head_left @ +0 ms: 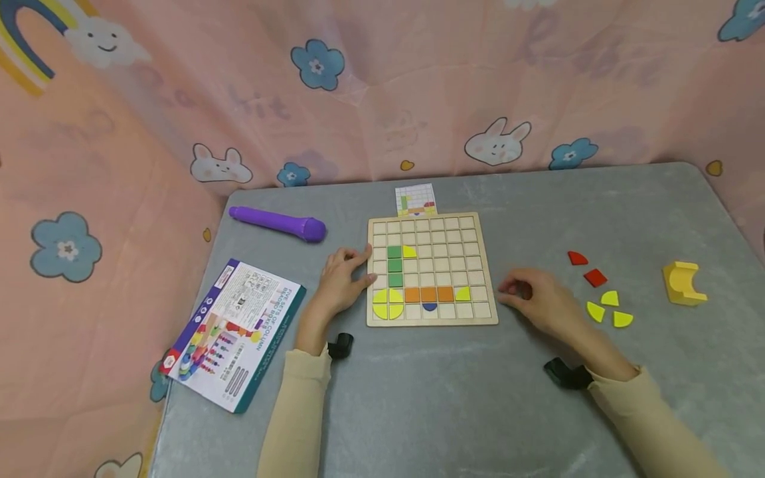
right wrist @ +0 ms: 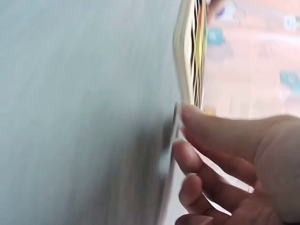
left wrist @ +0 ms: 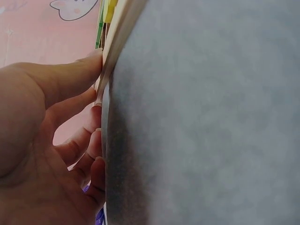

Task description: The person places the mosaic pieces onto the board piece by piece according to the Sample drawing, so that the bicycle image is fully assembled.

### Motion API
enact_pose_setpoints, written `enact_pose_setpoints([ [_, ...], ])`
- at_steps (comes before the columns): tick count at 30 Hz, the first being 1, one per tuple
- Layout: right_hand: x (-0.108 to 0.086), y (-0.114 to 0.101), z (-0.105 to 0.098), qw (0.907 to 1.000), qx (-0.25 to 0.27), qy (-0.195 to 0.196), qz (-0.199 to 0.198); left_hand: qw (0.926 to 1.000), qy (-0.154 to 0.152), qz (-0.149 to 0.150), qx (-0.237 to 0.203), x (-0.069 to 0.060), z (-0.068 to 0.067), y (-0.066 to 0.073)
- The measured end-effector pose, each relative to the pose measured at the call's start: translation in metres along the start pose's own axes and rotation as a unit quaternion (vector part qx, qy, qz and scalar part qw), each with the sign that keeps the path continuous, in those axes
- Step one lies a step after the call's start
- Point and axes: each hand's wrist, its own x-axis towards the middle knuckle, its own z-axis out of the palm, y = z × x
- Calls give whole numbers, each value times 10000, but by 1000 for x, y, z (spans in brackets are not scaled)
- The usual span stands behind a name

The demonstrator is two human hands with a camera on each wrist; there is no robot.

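Observation:
A wooden grid board (head_left: 433, 323) lies flat on the grey table, holding green squares (head_left: 395, 265), orange squares (head_left: 428, 294), a blue half-round (head_left: 429, 307) and several yellow quarter-rounds (head_left: 409, 251). The left hand (head_left: 340, 282) touches its left edge with thumb and a finger; in the left wrist view the thumb of that hand (left wrist: 51, 126) rests against the board's side (left wrist: 117, 40). Beside the right edge is the right hand (head_left: 540, 302), fingers loosely bent around nothing. The right wrist view shows this hand (right wrist: 234, 159) with its thumb at the board's corner (right wrist: 182, 56).
A pattern card (head_left: 416, 198) stands out behind the board. To the right lie red pieces (head_left: 595, 277), loose yellow quarter-rounds (head_left: 609, 298) and a yellow curved block (head_left: 682, 284). A purple microphone (head_left: 277, 223) and a printed box (head_left: 233, 338) are on the left.

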Motion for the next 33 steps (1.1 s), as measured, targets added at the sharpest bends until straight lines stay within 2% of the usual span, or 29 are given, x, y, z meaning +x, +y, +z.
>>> enact_pose_setpoints([
  [4, -16, 26, -20, 9995, -262, 103, 145, 10000, -34, 2, 53, 0, 0, 0],
  [9, -34, 57, -43, 9980, -548, 314, 21, 10000, -56, -38, 57, 1, 0, 0],
  [11, -42, 67, -51, 9977, -615, 293, -35, 10000, -53, -33, 48, 1, 0, 0],
  [16, -56, 81, -63, 9977, -623, 211, 149, 10000, -50, -26, 6, 1, -1, 1],
  [22, -58, 81, -63, 9966, -715, 302, 276, 10000, -56, -24, 17, 1, 0, 0],
  [25, -56, 78, -62, 9961, -760, 130, 422, 10000, -66, -31, 41, 1, 1, -1],
  [29, -50, 69, -58, 9965, -750, -5, 380, 10000, -59, -33, 51, 1, 1, 0],
  [33, -44, 56, -50, 9968, -722, 264, 208, 10000, -24, -13, 28, 0, 0, 1],
])
